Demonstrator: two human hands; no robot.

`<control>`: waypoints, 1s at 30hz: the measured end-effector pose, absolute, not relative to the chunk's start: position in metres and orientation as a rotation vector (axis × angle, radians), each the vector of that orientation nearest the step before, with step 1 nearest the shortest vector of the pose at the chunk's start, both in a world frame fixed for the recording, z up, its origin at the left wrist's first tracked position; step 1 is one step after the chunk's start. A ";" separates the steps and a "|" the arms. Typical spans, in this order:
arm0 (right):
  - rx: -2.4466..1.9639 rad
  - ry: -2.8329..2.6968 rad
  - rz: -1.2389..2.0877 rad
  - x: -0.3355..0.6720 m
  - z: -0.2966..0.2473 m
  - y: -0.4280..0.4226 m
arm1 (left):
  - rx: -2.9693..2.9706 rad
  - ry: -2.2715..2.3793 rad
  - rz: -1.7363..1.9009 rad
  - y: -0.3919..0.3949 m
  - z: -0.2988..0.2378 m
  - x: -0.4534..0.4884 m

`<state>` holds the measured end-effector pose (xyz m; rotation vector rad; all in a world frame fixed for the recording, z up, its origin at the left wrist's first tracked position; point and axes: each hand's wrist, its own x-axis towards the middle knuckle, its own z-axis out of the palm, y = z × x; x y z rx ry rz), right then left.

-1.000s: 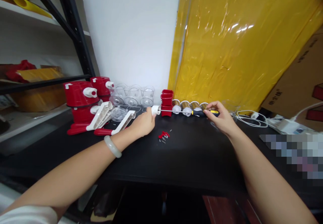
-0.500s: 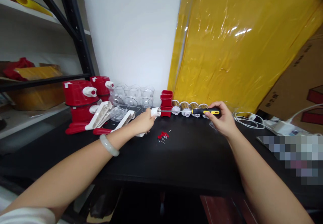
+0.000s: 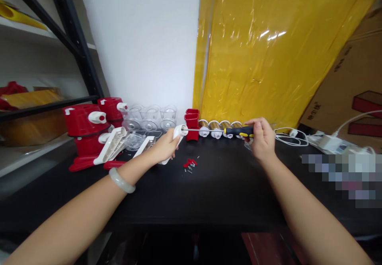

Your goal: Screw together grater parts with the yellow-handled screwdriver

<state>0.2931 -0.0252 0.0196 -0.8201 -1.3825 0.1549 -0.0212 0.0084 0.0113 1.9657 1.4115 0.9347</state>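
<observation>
Left hand [image 3: 167, 146] is closed round 1 white part [image 3: 178, 130], right hand [image 3: 264, 139] round 1 screwdriver [image 3: 233, 131]; 4 drums [image 3: 214, 125] behind.

Your left hand [image 3: 167, 145] and right hand [image 3: 263, 139] curl in grips, apart, your left forearm [image 3: 89, 211] and right forearm [image 3: 301, 199] slanting inward.

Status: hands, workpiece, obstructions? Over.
Left hand gripping white plastic part. Right hand holding black-and-yellow screwdriver, shaft at part's round end. Small red plastic pieces, silver pins lie clear of shaft.
</observation>
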 end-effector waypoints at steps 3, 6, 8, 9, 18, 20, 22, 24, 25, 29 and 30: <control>-0.797 -1.360 0.008 0.291 0.020 -0.034 | 1.989 1.294 1.021 0.009 0.010 -0.021; -0.710 -1.324 -0.292 0.288 0.021 -0.042 | 1.982 1.167 1.107 0.008 0.011 -0.018; -0.626 -1.286 -0.447 0.285 0.022 -0.047 | 1.926 1.075 1.179 0.006 0.011 -0.016; -0.588 -1.272 -0.488 0.283 0.023 -0.049 | 1.894 1.033 1.211 0.005 0.011 -0.015; -0.568 -1.212 -0.580 0.281 0.025 -0.055 | 1.939 0.946 1.331 0.004 0.006 -0.013; -0.593 -1.184 -0.612 0.282 0.028 -0.056 | 1.965 0.952 1.345 0.003 0.006 -0.013; -0.603 -1.153 -0.638 0.281 0.030 -0.057 | 1.995 0.969 1.345 0.002 0.007 -0.013; -0.631 -1.128 -0.650 0.279 0.031 -0.059 | 2.026 1.003 1.341 0.001 0.007 -0.013; -0.658 -1.118 -0.645 0.279 0.031 -0.060 | 2.039 1.031 1.340 0.000 0.007 -0.012; -0.794 -1.144 -0.570 0.276 0.029 -0.059 | 2.104 1.210 1.319 -0.001 0.007 -0.011; -0.821 -1.166 -0.542 0.276 0.029 -0.058 | 2.130 1.265 1.304 -0.001 0.006 -0.011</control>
